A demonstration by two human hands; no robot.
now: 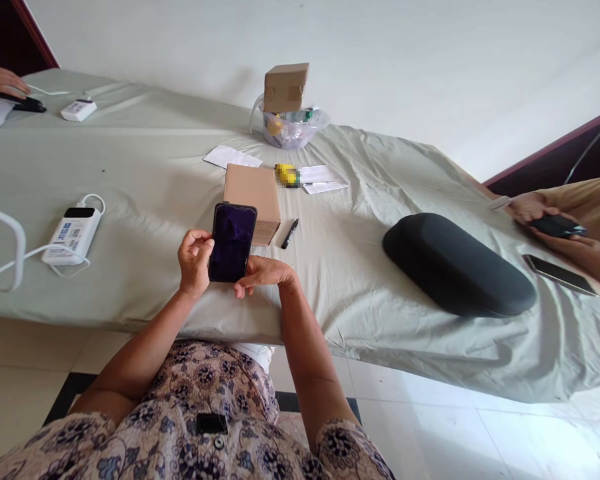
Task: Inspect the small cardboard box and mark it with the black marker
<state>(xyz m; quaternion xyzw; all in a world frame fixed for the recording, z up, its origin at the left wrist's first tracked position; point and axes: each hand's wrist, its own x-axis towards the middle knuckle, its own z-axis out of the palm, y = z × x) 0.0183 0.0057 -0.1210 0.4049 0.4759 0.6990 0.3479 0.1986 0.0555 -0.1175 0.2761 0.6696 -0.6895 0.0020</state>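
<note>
A smartphone [233, 243] with a dark screen is held up in front of me, above the near edge of the table. My left hand [195, 262] grips its left side, thumb near the screen's edge. At the lower right corner, my right hand [265, 272] holds the phone too, its fingers partly hidden behind it. Just beyond stands a closed cardboard box [255, 187], partly covered by the phone. To the box's right lies a black marker [290, 234].
Behind are white papers [233, 157], a yellow item [286, 175] and a plastic basket [293, 137] bearing another box [285, 89]. A power bank [73, 233] with cable lies left, a black case [457, 263] right. Other people's hands [555, 220] show at both sides.
</note>
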